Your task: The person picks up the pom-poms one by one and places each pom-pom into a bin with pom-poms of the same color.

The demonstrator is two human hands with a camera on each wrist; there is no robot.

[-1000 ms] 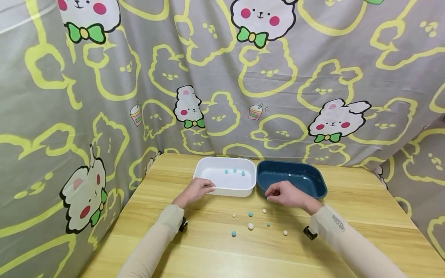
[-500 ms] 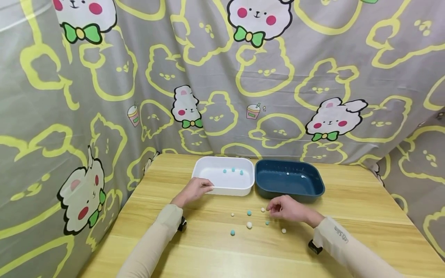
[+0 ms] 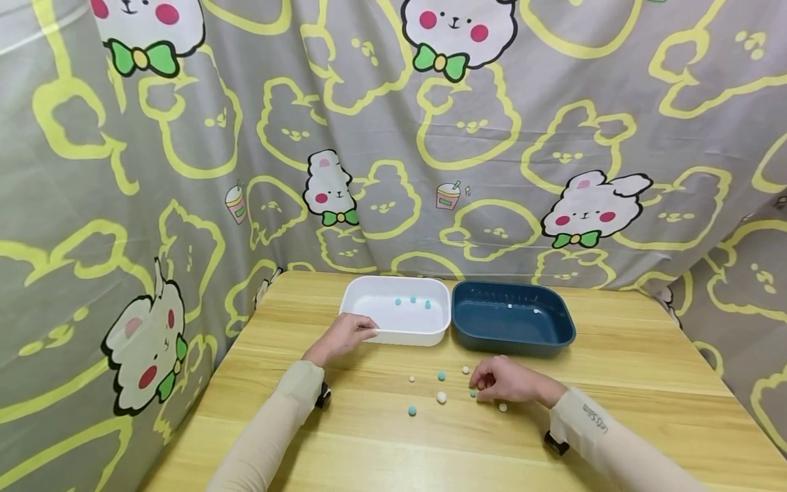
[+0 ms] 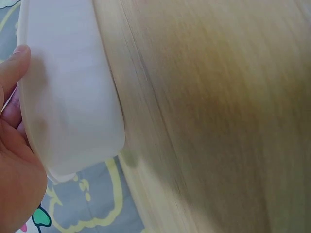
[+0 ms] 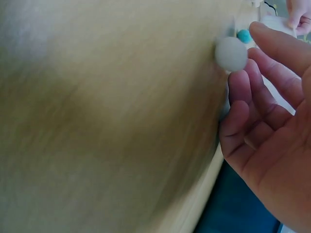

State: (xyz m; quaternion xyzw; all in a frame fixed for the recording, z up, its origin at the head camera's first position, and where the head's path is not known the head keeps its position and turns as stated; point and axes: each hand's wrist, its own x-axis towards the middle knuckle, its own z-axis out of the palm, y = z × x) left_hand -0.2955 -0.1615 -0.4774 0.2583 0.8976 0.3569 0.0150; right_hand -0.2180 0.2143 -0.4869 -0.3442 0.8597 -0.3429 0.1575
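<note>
My left hand (image 3: 344,335) pinches the near rim of a white plastic bin (image 3: 399,337), its thumb (image 4: 19,58) on the outer wall in the left wrist view. Low over the table, my right hand (image 3: 513,380) reaches around a small teal ball (image 3: 473,393), thumb and forefinger apart on either side. In the right wrist view that teal ball (image 5: 244,36) appears by the thumb tip; whether skin touches it I cannot tell. A larger-looking white ball (image 5: 231,53) sits nearer that camera, and in the head view this white ball (image 3: 503,407) lies just below the hand.
Beside the white bin stands a dark blue bin (image 3: 513,345) with white balls inside; the white one holds teal balls. More loose balls lie left of my right hand, including a white ball (image 3: 441,397) and a teal ball (image 3: 412,411). A patterned curtain (image 3: 381,137) hangs behind the table.
My right hand has come from above the blue bin down toward the table, to the small teal ball. The left hand stays on the white bin's rim.
</note>
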